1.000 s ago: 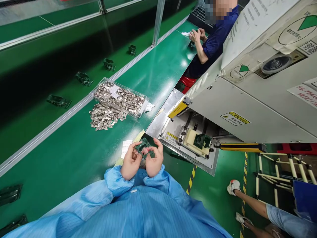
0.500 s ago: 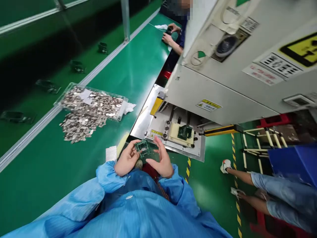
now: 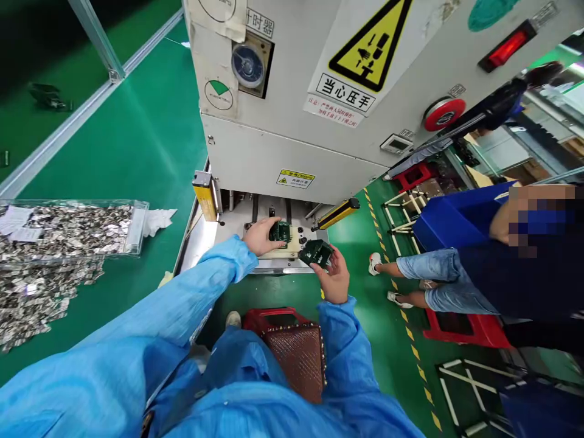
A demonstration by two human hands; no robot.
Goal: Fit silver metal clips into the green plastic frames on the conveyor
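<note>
My left hand [image 3: 259, 236] reaches into the press machine and grips a small green circuit board [image 3: 280, 230] that sits on the cream fixture block [image 3: 295, 244]. My right hand [image 3: 334, 279] is just outside the machine's bed, fingers closed on a second green circuit board [image 3: 315, 252]. Both of my arms wear blue sleeves. The grey press machine [image 3: 319, 91] stands right above the fixture, with a yellow hand-crush warning sign [image 3: 367, 45].
A clear tray [image 3: 68, 228] of small silver metal parts and a loose pile [image 3: 31, 292] lie on the green bench at left. A red stool [image 3: 292, 347] is below me. A seated person [image 3: 479, 274] and a blue bin [image 3: 456, 219] are at right.
My view swung right toward the machine. My left hand moved from my lap into the press with a board. My right hand now holds a second board beside the fixture.
</note>
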